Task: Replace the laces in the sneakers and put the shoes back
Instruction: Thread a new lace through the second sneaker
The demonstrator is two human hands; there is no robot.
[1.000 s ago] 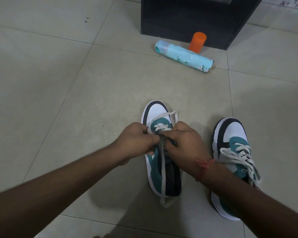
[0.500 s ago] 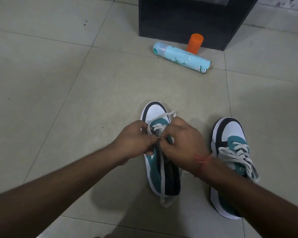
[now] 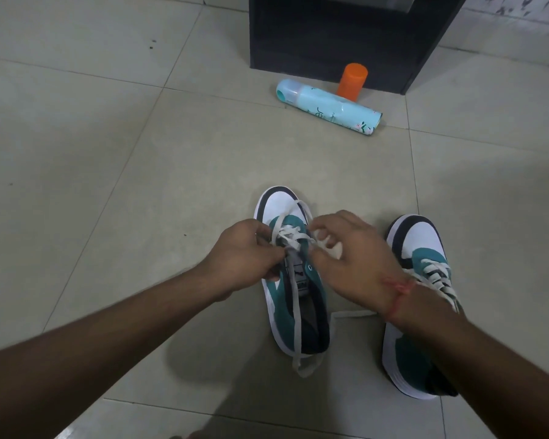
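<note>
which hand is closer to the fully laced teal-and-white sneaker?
Right. The right hand hovers just beside the laced teal-and-white sneaker, its wrist crossing over that shoe's laces. The left hand sits on the far side of the half-laced sneaker.

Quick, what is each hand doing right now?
Left hand: fingers curled, pinching the lace of the left sneaker.
Right hand: fingers curled, pinching the same lace on its other side.
</note>
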